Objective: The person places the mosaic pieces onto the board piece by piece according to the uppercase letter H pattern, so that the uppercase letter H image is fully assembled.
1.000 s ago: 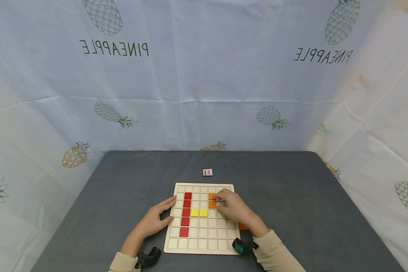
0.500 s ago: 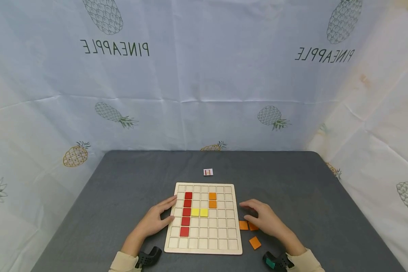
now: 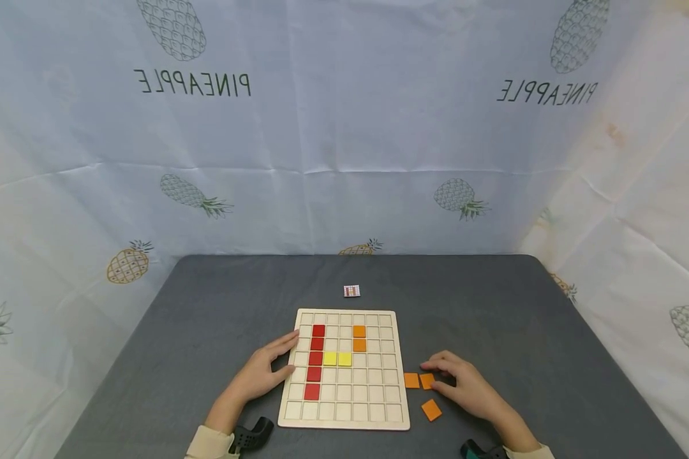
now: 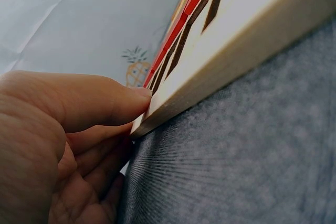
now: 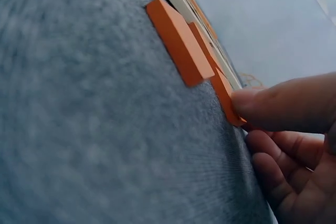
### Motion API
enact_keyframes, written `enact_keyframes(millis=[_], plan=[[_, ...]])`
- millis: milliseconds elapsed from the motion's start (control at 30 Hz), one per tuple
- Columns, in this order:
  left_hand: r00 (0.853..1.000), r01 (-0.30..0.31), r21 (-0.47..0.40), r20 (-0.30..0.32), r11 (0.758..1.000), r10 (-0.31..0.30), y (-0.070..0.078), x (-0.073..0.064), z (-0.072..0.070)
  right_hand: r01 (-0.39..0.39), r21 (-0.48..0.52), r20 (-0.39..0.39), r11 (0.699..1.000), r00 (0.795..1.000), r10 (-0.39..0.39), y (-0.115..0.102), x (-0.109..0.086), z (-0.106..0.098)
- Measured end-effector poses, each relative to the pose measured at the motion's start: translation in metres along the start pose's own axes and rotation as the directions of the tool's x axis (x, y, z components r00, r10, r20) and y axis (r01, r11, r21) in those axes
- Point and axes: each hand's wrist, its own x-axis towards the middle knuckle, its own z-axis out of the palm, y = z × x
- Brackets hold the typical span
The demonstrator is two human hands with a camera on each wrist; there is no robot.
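My left hand [image 3: 261,370] rests at the left edge of a wooden grid board [image 3: 344,425], fingers fairly straight, thumb on the rim in the left wrist view. Several red square tiles [image 3: 315,358] form a column on the board. Two yellow tiles [image 3: 337,359] lie beside that column, and two orange tiles [image 3: 359,345] sit farther right. Off the board's right side, the thumb of my right hand [image 3: 462,386] touches a loose orange tile [image 3: 427,380]; the index fingertip is apart from it. Another orange tile [image 3: 411,380] lies alongside, and a third orange tile [image 3: 431,410] lies nearer.
A small patterned card [image 3: 351,291] lies beyond the board on the dark grey table [image 3: 235,287]. Behind the table hangs a pale cloth [image 3: 344,127] printed with pineapples. Each wrist wears a black device.
My right hand has left the two orange tiles on the board and moved right and nearer, down to the loose orange tiles. The left hand stays at the board's edge.
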Motion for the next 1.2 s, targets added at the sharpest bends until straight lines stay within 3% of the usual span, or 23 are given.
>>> enact_keyframes(millis=[233, 467, 1067, 1200], plan=[[1.000, -0.007, -0.004, 0.003, 1.000, 0.007, 0.000, 0.001, 0.000, 0.053, 0.045, 0.013, 0.998, 0.998, -0.054, 0.004, -0.004, 0.000], [1.000, 0.001, -0.007, 0.000, 1.000, -0.001, -0.001, 0.001, -0.001, 0.067, 0.002, 0.011, 0.998, 0.998, -0.067, 0.005, -0.003, 0.000], [1.000, -0.012, -0.006, -0.003, 1.000, 0.012, -0.002, 0.001, 0.002, 0.029, -0.085, -0.123, 0.996, 0.992, -0.039, 0.005, 0.000, 0.004], [1.000, -0.015, -0.016, -0.011, 1.000, 0.015, -0.001, 0.000, 0.001, 0.052, -0.123, -0.164, 0.991, 0.984, -0.072, -0.003, 0.008, 0.005]])
